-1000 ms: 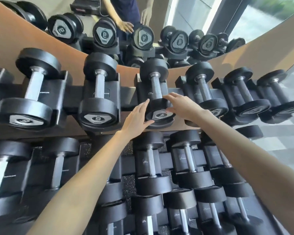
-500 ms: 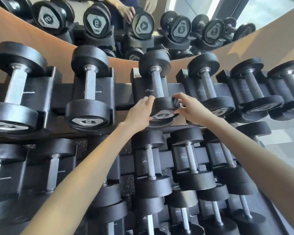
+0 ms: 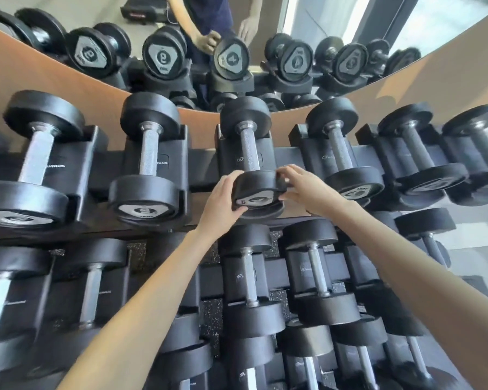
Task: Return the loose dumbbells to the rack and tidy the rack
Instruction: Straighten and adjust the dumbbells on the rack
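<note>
Black rubber and bright steel fill the frame. A black metal rack [image 3: 203, 167] with moulded cradles carries six dumbbells across its top row, from the left edge of the frame to the right edge. The one you are handling is third from the left, a black rubber-headed dumbbell with a knurled steel handle [image 3: 248, 153]. It lies in its cradle at the centre of the frame, one head towards the wall and the other towards you.

Both your hands are on that near head. Your left hand [image 3: 223, 202] grips it from the left, fingers curled over the top of the rim and thumb tucked under the silver end plate. Your right hand [image 3: 307, 190] pinches the right side of the rim, fingertips on top and thumb below.

The other five dumbbells of the top row sit in their cradles, two to the left of yours and three to the right. More dumbbells lie on the lower rows in the lower half of the frame, but your forearms cover part of them, so no sure count is possible there.

Behind the top row runs a tan wood-toned panel [image 3: 96, 94]. Above it, along the upper edge, a mirror [image 3: 76, 9] shows five silver triangular end plates and your two hands reflected.
</note>
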The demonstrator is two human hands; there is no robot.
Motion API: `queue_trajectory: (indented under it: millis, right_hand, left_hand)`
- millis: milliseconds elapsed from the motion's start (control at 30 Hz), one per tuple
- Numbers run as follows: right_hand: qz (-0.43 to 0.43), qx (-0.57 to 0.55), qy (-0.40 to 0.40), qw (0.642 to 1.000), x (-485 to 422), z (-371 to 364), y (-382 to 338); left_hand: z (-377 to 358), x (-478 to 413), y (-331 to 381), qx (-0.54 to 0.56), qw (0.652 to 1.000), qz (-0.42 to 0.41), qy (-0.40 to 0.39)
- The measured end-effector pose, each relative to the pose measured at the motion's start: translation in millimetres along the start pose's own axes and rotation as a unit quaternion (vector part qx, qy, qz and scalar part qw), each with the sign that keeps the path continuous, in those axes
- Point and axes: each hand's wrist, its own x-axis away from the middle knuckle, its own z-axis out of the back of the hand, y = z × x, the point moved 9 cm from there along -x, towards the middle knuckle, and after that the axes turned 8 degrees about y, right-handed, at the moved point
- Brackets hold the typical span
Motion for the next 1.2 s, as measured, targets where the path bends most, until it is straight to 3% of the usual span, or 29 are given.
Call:
queue_trajectory:
  millis: [100, 233, 400, 467, 600, 700, 767, 867, 1000, 1100, 1200]
  right_hand:
    - [0.059, 0.000, 0.031, 0.998, 0, 2, -38]
    - [0.012, -0.175, 0.085, 0.981, -7, 0, -43]
    - [-0.064, -0.354, 0.167, 0.918, -8, -7, -18]
    - [-0.071, -0.409, 0.168, 0.894, -8, -10, -10]
    - [-0.118, -0.542, 0.182, 0.812, -2, -31, 19]
    - [-0.132, -0.592, 0.175, 0.775, -6, -51, 27]
    - [-0.120, -0.579, 0.154, 0.792, -8, -48, 25]
    - [-0.073, -0.506, 0.106, 0.853, -11, -26, 9]
    - [0.034, -0.353, 0.112, 0.928, -24, -3, -33]
    - [0.054, -0.298, 0.170, 0.938, -29, -4, -43]
    - [0.045, -0.340, 0.221, 0.913, -25, -4, -27]
  left_hand:
    - [3, -2, -15, 0.008, 0.999, 0.030, 0.009]
    - [0, -2, -24, 0.028, 0.998, 0.054, -0.009]
    - [1, -10, -24, 0.072, 0.996, 0.048, -0.028]
    - [4, -14, -18, 0.058, 0.997, 0.035, -0.043]
    - [16, -24, 5, 0.006, 0.999, -0.037, -0.037]
    - [21, -27, 1, 0.078, 0.997, -0.021, -0.011]
    - [16, -22, -13, 0.189, 0.981, 0.037, 0.002]
    - [0, -14, -35, 0.346, 0.930, 0.125, 0.012]
    - [-6, -12, -47, 0.426, 0.891, 0.156, 0.015]
    - [-10, -12, -48, 0.453, 0.876, 0.164, -0.023]
    - [-11, -14, -45, 0.439, 0.885, 0.156, -0.014]
